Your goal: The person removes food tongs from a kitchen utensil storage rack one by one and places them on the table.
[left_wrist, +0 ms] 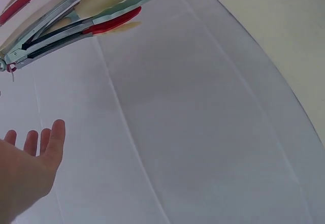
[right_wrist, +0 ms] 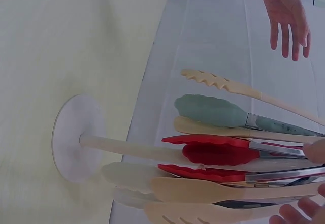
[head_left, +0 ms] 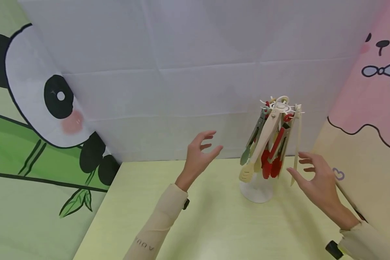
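While both hands hang in the air on either side of the utensil stand, neither one holds anything, so the step in hand looks like an approach to the hanging tools. The stand sits on the yellow desk near its far right corner, close to the white cloth wall, its round white base flat on the surface.

To do this well, I judge that the right hand should close on one tool only, since the tools hang crowded: red tongs, green tongs and a cream slotted spatula touch or overlap one another. The thin cream utensil at the right edge of the rack hangs nearest the right fingertips and stands apart from the others. The stand looks light and top-heavy, so a sideways pull could tip it; lifting off the hook is likely safer.

The right hand is spread, fingers loosely bent, palm turned toward the stand, just beside that thin utensil without clearly touching it. The left hand is raised well left of the stand, fingers relaxed and slightly curled, palm facing the tools, wrist bent back above the desk.
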Action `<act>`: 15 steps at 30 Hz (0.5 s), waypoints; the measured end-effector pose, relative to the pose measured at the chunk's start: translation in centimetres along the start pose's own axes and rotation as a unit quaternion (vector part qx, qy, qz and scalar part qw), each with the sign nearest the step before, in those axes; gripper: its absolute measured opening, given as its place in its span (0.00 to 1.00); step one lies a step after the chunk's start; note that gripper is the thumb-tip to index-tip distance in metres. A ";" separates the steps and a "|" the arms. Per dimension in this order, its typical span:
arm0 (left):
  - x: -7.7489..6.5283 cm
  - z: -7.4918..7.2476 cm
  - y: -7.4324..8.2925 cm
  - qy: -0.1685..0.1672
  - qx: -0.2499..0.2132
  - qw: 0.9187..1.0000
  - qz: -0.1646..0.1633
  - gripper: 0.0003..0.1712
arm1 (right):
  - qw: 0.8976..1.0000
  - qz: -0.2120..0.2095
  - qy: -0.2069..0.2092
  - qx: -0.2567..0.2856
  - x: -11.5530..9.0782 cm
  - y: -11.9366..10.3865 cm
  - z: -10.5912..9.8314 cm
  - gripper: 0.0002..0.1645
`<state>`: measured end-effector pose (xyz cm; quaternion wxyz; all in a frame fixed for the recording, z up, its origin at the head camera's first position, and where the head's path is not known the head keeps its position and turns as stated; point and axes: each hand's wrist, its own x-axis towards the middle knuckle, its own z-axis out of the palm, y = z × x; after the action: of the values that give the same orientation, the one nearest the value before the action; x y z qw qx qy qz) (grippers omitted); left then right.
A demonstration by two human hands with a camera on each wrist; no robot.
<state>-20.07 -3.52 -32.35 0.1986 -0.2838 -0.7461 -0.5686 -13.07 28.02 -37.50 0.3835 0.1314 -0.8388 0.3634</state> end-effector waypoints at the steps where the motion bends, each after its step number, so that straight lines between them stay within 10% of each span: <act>1: 0.2 0.1 0.1 -0.001 -0.001 1.000 0.004 0.25 | 1.000 -0.002 0.000 -0.001 0.1 0.0 0.0 0.36; 15: 2.2 1.5 1.7 -0.017 -0.004 1.000 0.009 0.23 | 1.000 -0.002 -0.009 -0.006 0.7 -0.3 -0.1 0.36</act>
<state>-20.58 -1.33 -30.17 0.1900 -0.3011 -0.7442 -0.5652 -13.38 27.90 -36.78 0.3778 0.1335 -0.8442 0.3561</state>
